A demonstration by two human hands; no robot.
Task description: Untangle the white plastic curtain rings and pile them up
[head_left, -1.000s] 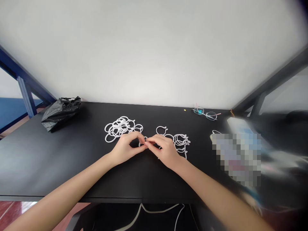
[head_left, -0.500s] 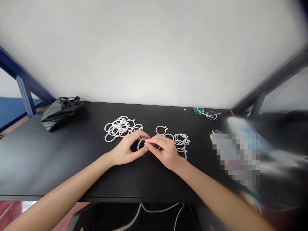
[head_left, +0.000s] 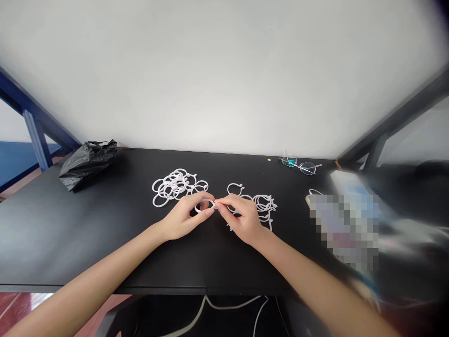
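Observation:
Between my two hands is a white plastic ring [head_left: 197, 206] with a small clasp on its right side. My left hand [head_left: 184, 215] curls around it, thumb and fingers gripping its rim. The thumb and forefinger of my right hand [head_left: 242, 216] pinch the ring at its clasp. Behind my left hand lies a heap of similar white rings [head_left: 171, 187], tangled together. More white rings [head_left: 264, 203] lie to the right, partly hidden behind my right hand; one near the back [head_left: 234, 189] has a gap at its clasp.
A crumpled black plastic bag [head_left: 89, 164] sits at the back left of the black table [head_left: 87, 224]. Eyeglasses [head_left: 298, 164] lie at the back right. Blurred and pixelated items [head_left: 345, 229] fill the right side. White cables [head_left: 235, 307] hang below the table's front edge.
The held ring has turned from nearly upright to a flatter angle, showing more of its loop. My right fingertips have shifted slightly right and sit at its clasp.

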